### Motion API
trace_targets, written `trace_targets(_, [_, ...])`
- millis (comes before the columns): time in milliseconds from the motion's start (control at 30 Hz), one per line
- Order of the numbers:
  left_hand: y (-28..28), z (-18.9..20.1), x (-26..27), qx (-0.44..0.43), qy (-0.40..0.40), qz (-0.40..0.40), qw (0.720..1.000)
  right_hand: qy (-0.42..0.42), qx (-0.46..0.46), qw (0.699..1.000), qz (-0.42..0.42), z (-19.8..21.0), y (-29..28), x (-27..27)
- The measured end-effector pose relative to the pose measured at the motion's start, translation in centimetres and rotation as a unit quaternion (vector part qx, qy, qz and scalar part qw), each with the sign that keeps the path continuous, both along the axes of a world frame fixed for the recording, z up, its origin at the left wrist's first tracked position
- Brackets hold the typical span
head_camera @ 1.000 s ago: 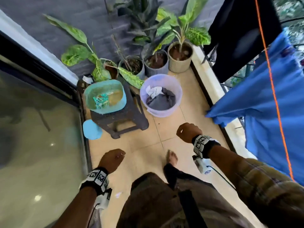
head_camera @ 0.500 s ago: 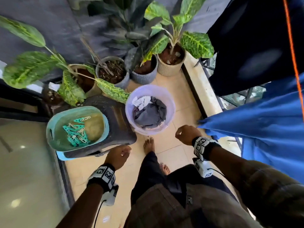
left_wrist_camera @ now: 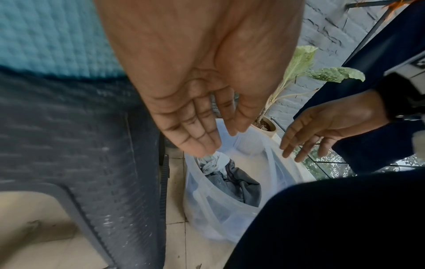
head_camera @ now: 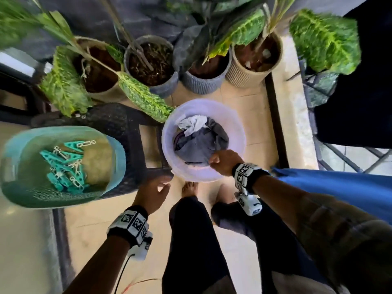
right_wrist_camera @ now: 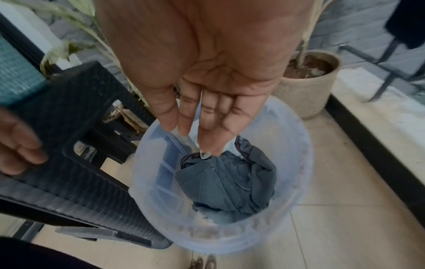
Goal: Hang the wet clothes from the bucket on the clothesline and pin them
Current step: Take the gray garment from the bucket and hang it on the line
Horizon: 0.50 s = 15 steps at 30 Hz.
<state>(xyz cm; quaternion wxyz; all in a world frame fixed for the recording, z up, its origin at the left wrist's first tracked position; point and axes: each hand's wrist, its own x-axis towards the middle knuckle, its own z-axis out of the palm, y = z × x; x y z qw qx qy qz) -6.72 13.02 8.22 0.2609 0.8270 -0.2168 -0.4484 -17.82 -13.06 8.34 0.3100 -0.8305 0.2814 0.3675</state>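
Note:
A translucent lavender bucket (head_camera: 238, 126) stands on the tiled floor and holds a crumpled grey garment (head_camera: 199, 145) with a white cloth (head_camera: 194, 123) at its far side. My right hand (head_camera: 221, 163) hovers over the bucket's near rim. In the right wrist view its fingers (right_wrist_camera: 207, 127) point straight down at the grey garment (right_wrist_camera: 230, 182) and hold nothing. My left hand (head_camera: 154, 193) is open beside the near corner of the dark stool (head_camera: 127, 128), left of the bucket (left_wrist_camera: 207, 209). Teal clothespins (head_camera: 67, 164) lie in a teal basket (head_camera: 17, 149) on the stool.
Several potted plants (head_camera: 152, 66) crowd the floor behind the bucket and stool. A blue cloth (head_camera: 339, 187) and a dark garment (head_camera: 360, 81) hang at the right above a low ledge (head_camera: 294, 124). My bare feet (head_camera: 189, 188) stand just short of the bucket.
I have stepped up to the bucket and bent over it. My right hand has moved forward over its rim and uncurled. The left hand has moved to the stool's corner and opened.

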Motion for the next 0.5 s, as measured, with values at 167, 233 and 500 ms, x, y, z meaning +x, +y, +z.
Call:
trace_targets(167, [-1.3, -7.2, 0.8, -0.061, -0.026, 0.034, 0.997, 0.0, 0.026, 0.995, 0.098, -9.4, -0.6, 5.1])
trace_targets(233, [-1.3, -10.0, 1.1, -0.078, -0.024, 0.058, 0.995, 0.012, 0.04, 0.99, 0.133, -12.4, -0.2, 6.7])
trace_targets(500, [-1.1, -15.8, 0.9, -0.102, -0.043, 0.069, 0.991, -0.049, -0.012, 0.959, 0.279, -19.3, 2.9, 10.2])
